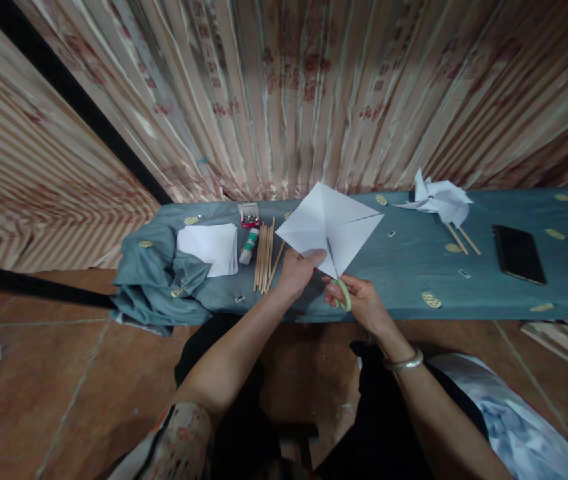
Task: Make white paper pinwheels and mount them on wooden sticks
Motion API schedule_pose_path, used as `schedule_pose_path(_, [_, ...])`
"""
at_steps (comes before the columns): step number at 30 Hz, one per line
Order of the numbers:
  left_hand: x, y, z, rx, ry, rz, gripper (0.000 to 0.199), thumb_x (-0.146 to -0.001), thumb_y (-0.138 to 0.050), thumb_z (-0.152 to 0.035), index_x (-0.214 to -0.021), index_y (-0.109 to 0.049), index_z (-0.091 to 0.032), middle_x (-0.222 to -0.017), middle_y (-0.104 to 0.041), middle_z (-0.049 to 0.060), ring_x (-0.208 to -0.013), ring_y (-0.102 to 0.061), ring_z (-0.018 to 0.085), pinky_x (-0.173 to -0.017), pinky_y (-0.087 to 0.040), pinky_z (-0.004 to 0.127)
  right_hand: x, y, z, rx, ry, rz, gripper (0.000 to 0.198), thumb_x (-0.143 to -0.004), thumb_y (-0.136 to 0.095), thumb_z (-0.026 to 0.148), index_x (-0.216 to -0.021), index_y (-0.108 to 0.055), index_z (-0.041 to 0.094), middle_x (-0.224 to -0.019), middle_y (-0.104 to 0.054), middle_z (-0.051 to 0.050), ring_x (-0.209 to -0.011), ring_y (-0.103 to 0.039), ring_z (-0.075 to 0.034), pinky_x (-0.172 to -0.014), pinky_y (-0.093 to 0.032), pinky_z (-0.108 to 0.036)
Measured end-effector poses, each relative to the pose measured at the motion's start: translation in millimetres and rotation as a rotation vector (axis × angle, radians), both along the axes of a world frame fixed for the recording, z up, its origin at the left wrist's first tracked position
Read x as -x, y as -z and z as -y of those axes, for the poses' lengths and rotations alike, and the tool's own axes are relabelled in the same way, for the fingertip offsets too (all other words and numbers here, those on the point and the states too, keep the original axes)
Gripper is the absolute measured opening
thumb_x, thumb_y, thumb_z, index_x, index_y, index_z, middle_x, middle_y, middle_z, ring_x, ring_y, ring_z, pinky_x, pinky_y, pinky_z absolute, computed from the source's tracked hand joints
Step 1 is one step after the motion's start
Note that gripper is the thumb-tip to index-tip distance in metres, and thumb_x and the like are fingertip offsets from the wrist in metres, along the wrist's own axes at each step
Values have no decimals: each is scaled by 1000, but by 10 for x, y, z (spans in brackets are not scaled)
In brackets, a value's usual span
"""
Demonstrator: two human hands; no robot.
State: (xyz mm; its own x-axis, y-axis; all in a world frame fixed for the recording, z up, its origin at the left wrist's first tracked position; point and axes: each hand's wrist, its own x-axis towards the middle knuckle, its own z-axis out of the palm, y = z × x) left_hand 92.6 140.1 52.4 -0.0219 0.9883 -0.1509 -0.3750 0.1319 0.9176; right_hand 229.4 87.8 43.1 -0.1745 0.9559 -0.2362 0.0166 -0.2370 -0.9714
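Observation:
A square sheet of white paper [349, 207] is held corner-up above the cloth, with crease lines and a slit running in from its right corner. My left hand [300, 270] pinches its lower left edge, thumb on top. Pale green scissors [345, 297] are in my right hand [359, 297], fingers closed around the handles. A blade lies over the sheet near its bottom corner, pointing up towards the middle. Just left of my left hand lie several thin wooden sticks [264, 257].
A glue stick [249, 247], a small box of metal pins [250, 217] and a stack of white paper [209, 247] lie left on the blue-green cloth [404, 267]. Paper pinwheels [441, 199] on sticks and a black phone [519, 253] lie right. A curtain [294, 93] hangs behind.

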Motion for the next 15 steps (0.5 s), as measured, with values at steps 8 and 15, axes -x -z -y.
schedule_pose_path(8, [6,33,25,-29,27,-31,15,-58,-72,-25,-63,-61,-15,-59,-59,-2,-56,-51,11,-57,-40,25,15,-15,1,5,39,6,53,-55,-77,66,-76,-67,18,-58,-64,-1,-49,-53,-11,-48,-41,-25])
schedule_pose_path(15, [6,2,30,-12,18,-31,16,-58,-73,-24,-65,-63,-14,-61,-61,-1,-58,-53,12,-59,-41,25,19,-16,2,-11,37,14,51,-56,-77,65,-74,-67,18,-56,-63,0,-47,-52,-10,-46,-41,-25])
